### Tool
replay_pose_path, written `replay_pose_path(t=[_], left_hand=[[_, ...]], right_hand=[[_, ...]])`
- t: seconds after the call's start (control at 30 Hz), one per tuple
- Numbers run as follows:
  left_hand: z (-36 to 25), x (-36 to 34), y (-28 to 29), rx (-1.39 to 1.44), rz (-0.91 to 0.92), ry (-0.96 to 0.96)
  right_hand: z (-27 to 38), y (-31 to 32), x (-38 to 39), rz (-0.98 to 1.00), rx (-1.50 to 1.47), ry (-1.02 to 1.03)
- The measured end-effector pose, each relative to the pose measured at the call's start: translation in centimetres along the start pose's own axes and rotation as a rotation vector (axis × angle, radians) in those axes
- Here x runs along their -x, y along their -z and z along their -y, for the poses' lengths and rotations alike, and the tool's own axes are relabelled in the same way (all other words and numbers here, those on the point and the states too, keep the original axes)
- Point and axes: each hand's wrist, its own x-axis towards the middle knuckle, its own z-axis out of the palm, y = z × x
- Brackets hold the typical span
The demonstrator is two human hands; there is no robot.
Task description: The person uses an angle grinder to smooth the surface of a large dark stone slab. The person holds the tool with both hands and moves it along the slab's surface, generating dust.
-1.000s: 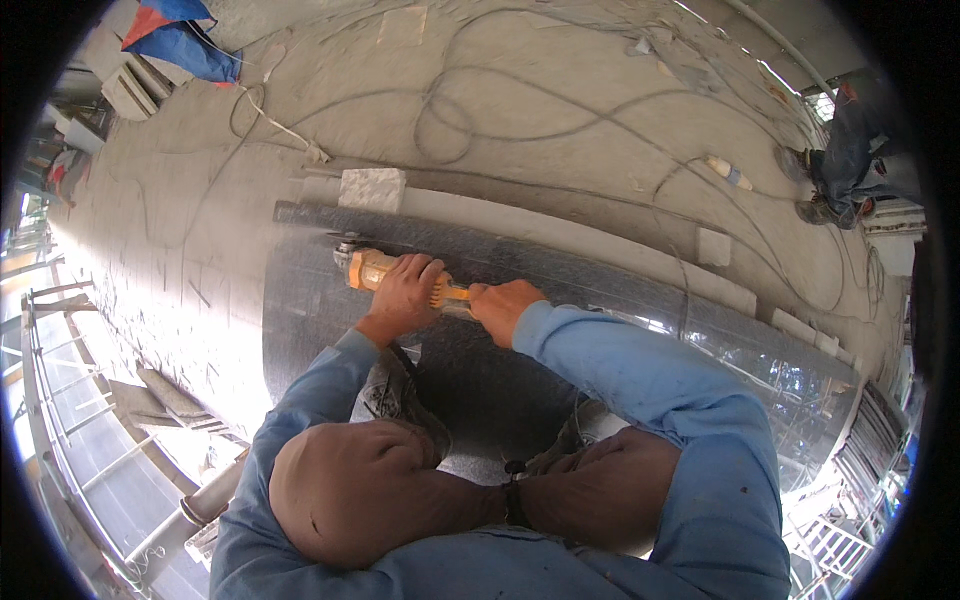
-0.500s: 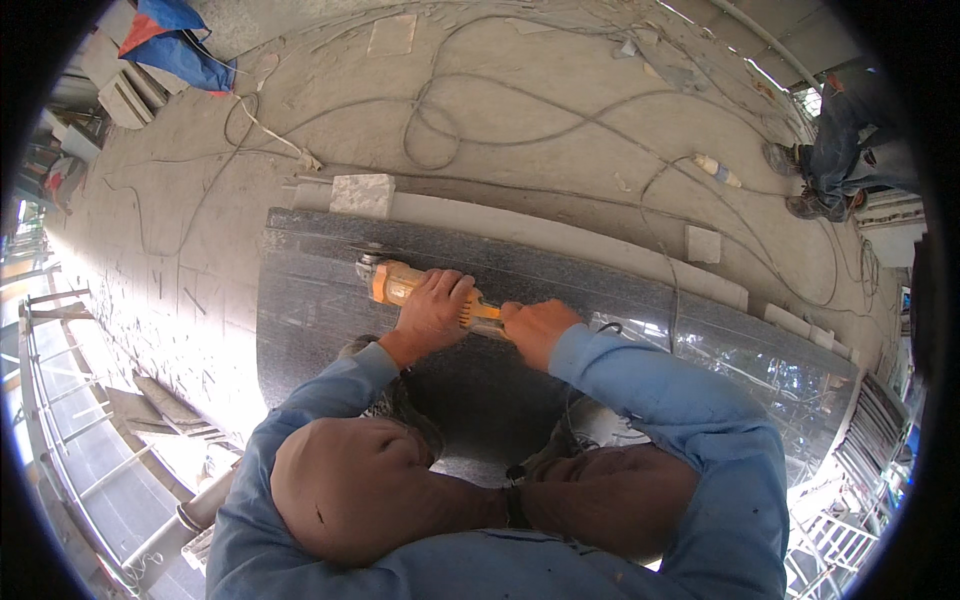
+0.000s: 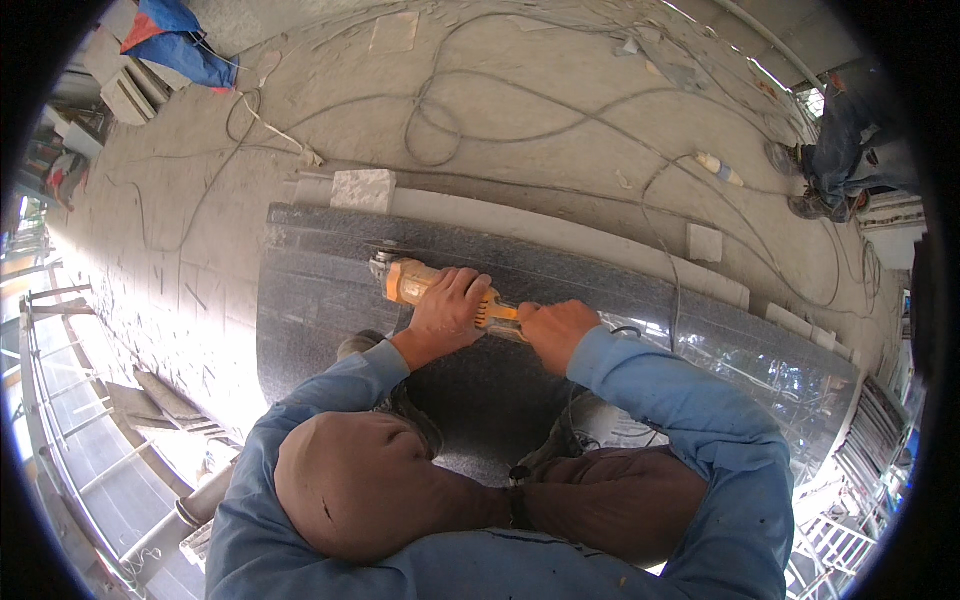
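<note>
An orange angle grinder lies level just above the dark stone slab. My left hand is wrapped over the grinder's body. Behind it, my right hand closes round the rear handle. The grinder's metal head and thin disc point left, over the slab's upper left part near the far edge; whether the disc touches the stone I cannot tell. The slab is polished, with pale lines along it, and my feet are on or beside it below my hands.
A speckled white stone block sits beyond the slab's far left edge, by a long pale strip. Cables loop over the dusty floor. A plastic bottle lies near another person's shoes. A blue and red sheet is at far left.
Both hands and the grinder have slid a short way to the right along the slab. The grip on the grinder is the same.
</note>
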Motion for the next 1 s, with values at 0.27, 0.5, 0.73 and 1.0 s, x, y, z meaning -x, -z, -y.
replay_pose_path(t=[0.27,0.5,0.73,1.0], left_hand=[[1.4,0.5,0.0,-0.006,-0.018,-0.007],[2.9,1.2,0.6,-0.044,0.022,0.017],[4.2,1.6,0.3,-0.077,0.052,0.027],[5.3,1.9,0.4,-0.104,0.075,0.061]], right_hand=[[0.1,-1.2,-1.7,-0.015,-0.04,0.01],[0.6,-0.9,-3.4,0.015,-0.001,0.056],[0.5,-1.6,-4.8,-0.034,-0.021,0.086],[0.6,-1.5,-6.4,-0.006,-0.058,0.077]])
